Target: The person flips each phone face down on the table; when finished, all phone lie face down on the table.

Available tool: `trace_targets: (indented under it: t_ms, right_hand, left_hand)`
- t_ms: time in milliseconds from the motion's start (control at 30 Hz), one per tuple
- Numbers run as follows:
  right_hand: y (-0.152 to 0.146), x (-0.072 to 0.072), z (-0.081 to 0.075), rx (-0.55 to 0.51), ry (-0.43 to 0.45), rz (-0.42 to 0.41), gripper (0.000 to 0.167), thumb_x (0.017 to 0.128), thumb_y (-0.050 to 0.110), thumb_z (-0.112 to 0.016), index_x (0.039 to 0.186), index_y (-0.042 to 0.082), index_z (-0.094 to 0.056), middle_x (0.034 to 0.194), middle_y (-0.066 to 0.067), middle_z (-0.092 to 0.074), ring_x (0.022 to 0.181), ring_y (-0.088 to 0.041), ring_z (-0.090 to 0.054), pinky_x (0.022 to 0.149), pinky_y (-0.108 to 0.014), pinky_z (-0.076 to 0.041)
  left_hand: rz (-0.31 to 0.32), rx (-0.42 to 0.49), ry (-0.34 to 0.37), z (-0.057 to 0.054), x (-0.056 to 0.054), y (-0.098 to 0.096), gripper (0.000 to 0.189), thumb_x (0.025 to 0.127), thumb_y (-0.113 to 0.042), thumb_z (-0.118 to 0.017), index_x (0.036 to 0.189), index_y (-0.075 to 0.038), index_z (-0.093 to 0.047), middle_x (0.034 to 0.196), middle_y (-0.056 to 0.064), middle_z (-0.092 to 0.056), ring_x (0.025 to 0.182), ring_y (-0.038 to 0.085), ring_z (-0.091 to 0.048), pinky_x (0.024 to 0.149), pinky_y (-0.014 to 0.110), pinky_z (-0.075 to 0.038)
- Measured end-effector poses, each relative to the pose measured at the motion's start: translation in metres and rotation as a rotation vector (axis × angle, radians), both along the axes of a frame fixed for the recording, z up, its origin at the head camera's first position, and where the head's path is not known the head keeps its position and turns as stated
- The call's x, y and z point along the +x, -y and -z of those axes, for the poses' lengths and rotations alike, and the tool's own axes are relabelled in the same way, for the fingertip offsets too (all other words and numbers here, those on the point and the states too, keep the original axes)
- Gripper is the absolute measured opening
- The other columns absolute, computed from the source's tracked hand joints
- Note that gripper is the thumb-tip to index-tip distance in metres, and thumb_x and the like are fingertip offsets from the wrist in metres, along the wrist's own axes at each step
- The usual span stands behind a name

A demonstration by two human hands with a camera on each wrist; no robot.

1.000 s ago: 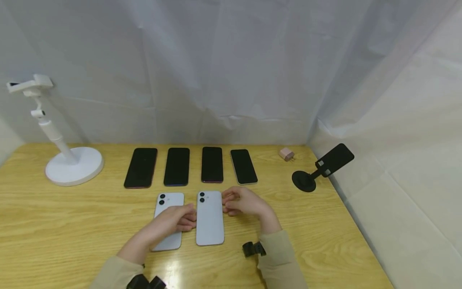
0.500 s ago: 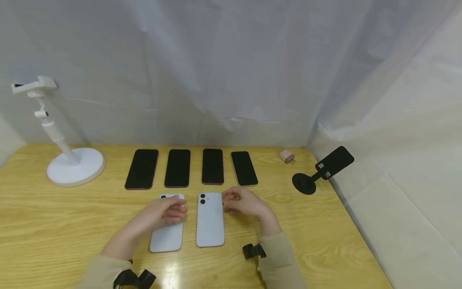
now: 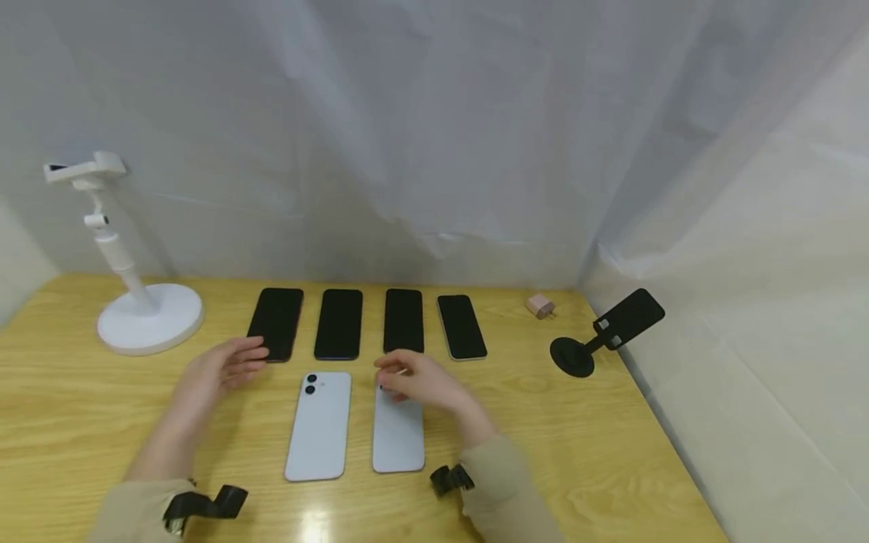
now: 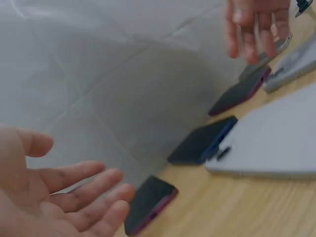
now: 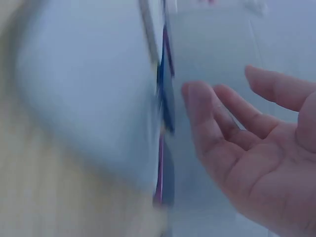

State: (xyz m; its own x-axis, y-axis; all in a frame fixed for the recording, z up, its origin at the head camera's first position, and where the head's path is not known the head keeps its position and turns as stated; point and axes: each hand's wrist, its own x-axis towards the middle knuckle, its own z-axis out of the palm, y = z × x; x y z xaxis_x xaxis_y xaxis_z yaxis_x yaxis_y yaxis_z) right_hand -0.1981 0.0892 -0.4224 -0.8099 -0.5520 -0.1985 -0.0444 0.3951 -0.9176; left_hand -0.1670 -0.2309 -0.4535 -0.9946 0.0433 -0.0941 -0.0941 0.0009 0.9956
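Note:
Two white smartphones lie camera side up on the wooden table: a left one (image 3: 317,436) and a right one (image 3: 398,443). Behind them runs a row of dark-screened smartphones, the leftmost (image 3: 280,317) partly overlapped in the head view by the fingertips of my left hand (image 3: 216,369). In the left wrist view, that hand (image 4: 74,197) has loosely spread fingers and an empty palm. My right hand (image 3: 424,381) hovers over the top end of the right white phone, hiding its cameras. With relaxed fingers, this hand (image 5: 256,148) holds nothing in the right wrist view.
A white phone stand (image 3: 149,320) rises at the back left. At the right are a black phone stand (image 3: 573,357) and a pink charger plug (image 3: 540,305). Pale sheeting (image 3: 434,151) hangs behind the table (image 3: 577,452) and along its right side.
My left hand has left the left white phone and moved left and up toward the leftmost dark phone. My right hand has shifted left from beside the right white phone to above it.

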Motion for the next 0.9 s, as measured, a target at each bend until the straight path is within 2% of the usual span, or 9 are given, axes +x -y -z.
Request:
trace_targets:
  t_ms: [100, 200, 300, 400, 467, 567, 633, 800, 900]
  right_hand:
    - [0.027, -0.007, -0.002, -0.077, 0.048, -0.047, 0.038, 0.097, 0.015, -0.058, 0.131, -0.001, -0.053, 0.114, -0.011, -0.06, 0.099, -0.03, -0.062, 0.079, -0.032, -0.056]
    - [0.054, -0.016, 0.001, -0.131, 0.1, -0.049, 0.039, 0.096, 0.013, -0.058, 0.132, 0.0, -0.051, 0.12, -0.012, -0.059, 0.103, -0.027, -0.061, 0.081, -0.032, -0.055]
    - [0.079, -0.026, 0.006, -0.148, 0.131, -0.008, 0.04, 0.096, 0.011, -0.057, 0.134, 0.0, -0.049, 0.124, -0.012, -0.058, 0.106, -0.021, -0.06, 0.082, -0.03, -0.054]
    - [0.099, -0.035, 0.01, -0.147, 0.16, 0.05, 0.04, 0.097, 0.011, -0.056, 0.135, 0.002, -0.049, 0.123, -0.009, -0.058, 0.106, -0.02, -0.06, 0.083, -0.03, -0.054]
    - [0.109, -0.039, 0.013, -0.162, 0.195, 0.079, 0.04, 0.097, 0.01, -0.055, 0.136, 0.002, -0.049, 0.124, -0.009, -0.058, 0.107, -0.022, -0.061, 0.085, -0.032, -0.054]
    - [0.12, -0.044, 0.015, -0.215, 0.282, 0.126, 0.041, 0.097, 0.007, -0.053, 0.137, -0.001, -0.046, 0.126, -0.012, -0.056, 0.111, -0.026, -0.059, 0.088, -0.034, -0.052]
    - [0.125, -0.046, 0.015, -0.254, 0.329, 0.152, 0.043, 0.097, 0.004, -0.052, 0.138, -0.004, -0.044, 0.128, -0.016, -0.054, 0.114, -0.028, -0.056, 0.09, -0.035, -0.051]
    - [0.135, -0.048, 0.013, -0.299, 0.384, 0.178, 0.045, 0.096, -0.002, -0.05, 0.139, -0.008, -0.04, 0.131, -0.021, -0.05, 0.121, -0.032, -0.051, 0.095, -0.037, -0.048]
    - [0.14, -0.048, 0.013, -0.302, 0.387, 0.179, 0.047, 0.095, -0.004, -0.049, 0.14, -0.009, -0.038, 0.132, -0.022, -0.049, 0.121, -0.033, -0.05, 0.096, -0.038, -0.048]
  left_hand:
    - [-0.109, 0.118, -0.002, -0.003, 0.003, 0.003, 0.055, 0.102, -0.042, -0.038, 0.133, 0.002, -0.049, 0.106, -0.008, -0.067, 0.097, 0.006, -0.063, 0.082, 0.018, -0.051]
    - [-0.213, 0.221, -0.046, -0.001, 0.005, 0.001, 0.033, 0.103, -0.033, -0.042, 0.115, -0.011, -0.062, 0.097, -0.013, -0.068, 0.092, 0.004, -0.063, 0.08, 0.015, -0.05]
    - [-0.291, 0.246, -0.098, 0.005, 0.005, 0.0, 0.024, 0.103, -0.028, -0.042, 0.101, -0.021, -0.065, 0.095, -0.014, -0.067, 0.091, 0.002, -0.062, 0.08, 0.012, -0.049]
    - [-0.333, 0.284, -0.141, 0.014, 0.005, -0.001, 0.027, 0.104, -0.023, -0.039, 0.102, -0.017, -0.065, 0.096, -0.014, -0.067, 0.094, 0.002, -0.061, 0.084, 0.012, -0.047]
    - [-0.337, 0.299, -0.162, 0.019, 0.005, -0.001, 0.029, 0.105, -0.023, -0.037, 0.11, -0.008, -0.061, 0.098, -0.013, -0.066, 0.097, 0.002, -0.061, 0.087, 0.012, -0.046]
    - [-0.329, 0.254, -0.186, 0.023, 0.005, -0.001, 0.041, 0.105, -0.024, -0.035, 0.126, 0.008, -0.05, 0.102, -0.014, -0.064, 0.102, 0.002, -0.058, 0.09, 0.012, -0.044]
    - [-0.316, 0.159, -0.184, 0.022, 0.004, -0.001, 0.053, 0.105, -0.028, -0.034, 0.134, 0.016, -0.039, 0.111, -0.009, -0.061, 0.104, 0.0, -0.055, 0.091, 0.012, -0.043]
    - [-0.274, -0.013, -0.128, 0.016, 0.002, 0.0, 0.061, 0.105, -0.035, -0.029, 0.141, 0.015, -0.03, 0.138, 0.023, -0.042, 0.112, 0.0, -0.048, 0.096, 0.013, -0.04]
    - [-0.257, -0.055, -0.097, 0.014, 0.002, 0.002, 0.061, 0.106, -0.035, -0.025, 0.142, 0.014, -0.028, 0.143, 0.03, -0.034, 0.12, 0.008, -0.046, 0.1, 0.015, -0.038]
